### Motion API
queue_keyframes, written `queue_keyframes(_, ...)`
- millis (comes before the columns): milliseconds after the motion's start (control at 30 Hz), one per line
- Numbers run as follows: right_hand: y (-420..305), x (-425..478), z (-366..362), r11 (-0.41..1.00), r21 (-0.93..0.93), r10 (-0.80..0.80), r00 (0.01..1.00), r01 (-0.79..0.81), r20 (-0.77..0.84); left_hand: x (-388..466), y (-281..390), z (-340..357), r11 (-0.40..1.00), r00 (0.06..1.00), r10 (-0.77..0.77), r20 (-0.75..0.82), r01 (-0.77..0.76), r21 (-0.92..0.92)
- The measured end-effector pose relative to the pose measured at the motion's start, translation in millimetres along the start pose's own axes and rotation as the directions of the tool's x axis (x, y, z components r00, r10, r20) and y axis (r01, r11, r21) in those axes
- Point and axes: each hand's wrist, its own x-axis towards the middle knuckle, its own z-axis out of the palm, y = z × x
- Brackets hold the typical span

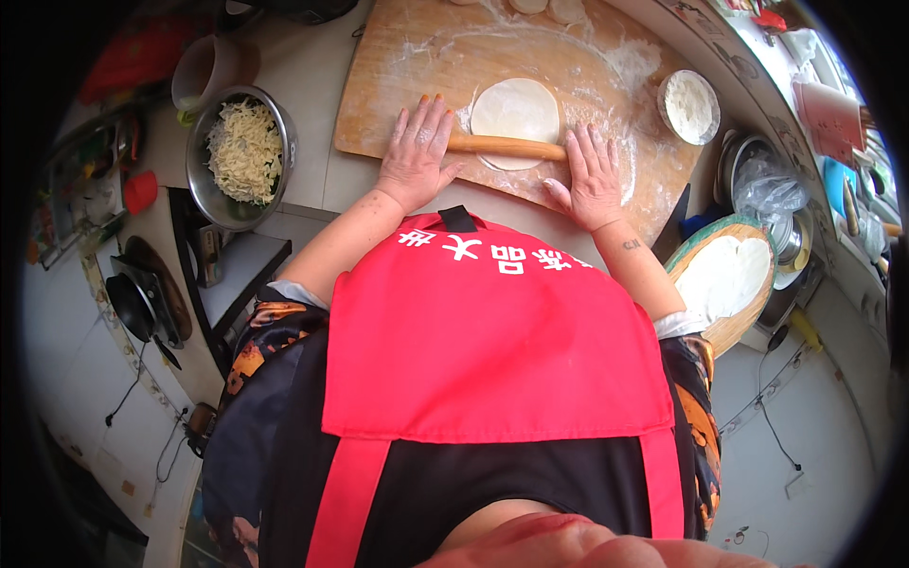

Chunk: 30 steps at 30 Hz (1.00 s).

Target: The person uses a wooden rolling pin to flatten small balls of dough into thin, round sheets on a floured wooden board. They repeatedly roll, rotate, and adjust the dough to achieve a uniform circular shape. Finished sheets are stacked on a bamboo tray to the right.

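A wooden rolling pin lies across the near part of a round, flat sheet of dough on a floured wooden board. My left hand rests flat over the pin's left end, palm down and fingers extended. Over the right end lies my right hand, also palm down, its fingers stretched forward. What lies under both palms is hidden. The dough shows on both sides of the pin, between my hands. White flour is scattered around it and on my fingers.
A steel bowl of pale shreds over greens stands left of the board. A bowl of flour sits at the board's right edge. Dough pieces lie at the far edge. Rolled sheets rest on an oval tray at the right.
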Motion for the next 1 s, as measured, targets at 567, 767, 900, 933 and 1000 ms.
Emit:
queue_keyframes(567, 3, -24, 0, 1.000, 0.008, -0.005, 0.996, 0.005, 0.087, -6, 3, 2, 0.998, 0.999, 0.050, 0.002, -0.049, -0.042)
queue_keyframes(767, 21, 89, 3, 0.990, -0.054, 0.122, 0.984, -0.130, -0.130, 79, -31, 10, 0.989, 0.982, -0.138, -0.133, 0.143, 0.029)
queue_keyframes(900, 26, 112, 7, 0.985, -0.002, 0.170, 0.960, -0.175, -0.224, 118, -47, 12, 0.970, 0.940, -0.217, -0.265, 0.238, 0.049)
queue_keyframes(933, 25, 96, 10, 0.986, -0.014, 0.158, 0.968, -0.163, -0.193, 109, -40, 8, 0.983, 0.958, -0.165, -0.233, 0.180, 0.046)
queue_keyframes(1000, 13, 45, 5, 0.996, -0.017, 0.083, 0.994, -0.084, -0.070, 65, -17, -3, 0.997, 0.983, -0.065, -0.174, 0.072, 0.034)
